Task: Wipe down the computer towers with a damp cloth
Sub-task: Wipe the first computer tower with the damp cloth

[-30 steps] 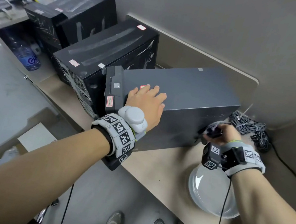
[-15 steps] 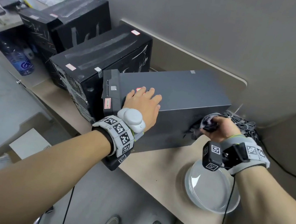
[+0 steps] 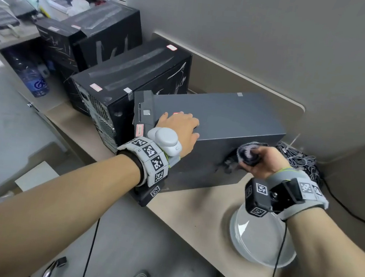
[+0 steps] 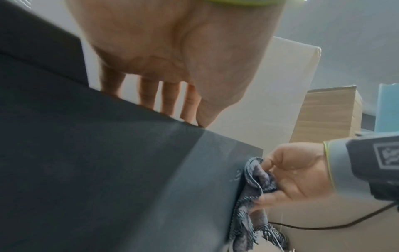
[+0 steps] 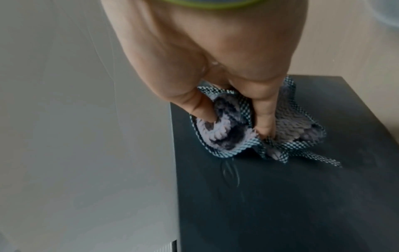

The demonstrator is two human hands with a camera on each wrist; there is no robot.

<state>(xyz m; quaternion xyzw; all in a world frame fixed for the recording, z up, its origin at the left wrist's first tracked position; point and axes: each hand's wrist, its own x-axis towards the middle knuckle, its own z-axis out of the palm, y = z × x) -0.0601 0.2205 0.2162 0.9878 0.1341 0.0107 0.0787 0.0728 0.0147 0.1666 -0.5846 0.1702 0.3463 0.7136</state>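
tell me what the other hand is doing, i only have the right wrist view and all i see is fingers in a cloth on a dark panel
Observer: The left hand lies flat on top of the grey tower, near its front end.
Operator: ok and where on the tower is the cloth
Observer: The cloth is on the side panel facing the person, at the end nearest the cable bundle.
Operator: anything close to my right arm i could knock
Observer: A clear bowl sits at the desk's edge, right under the right hand's wrist.
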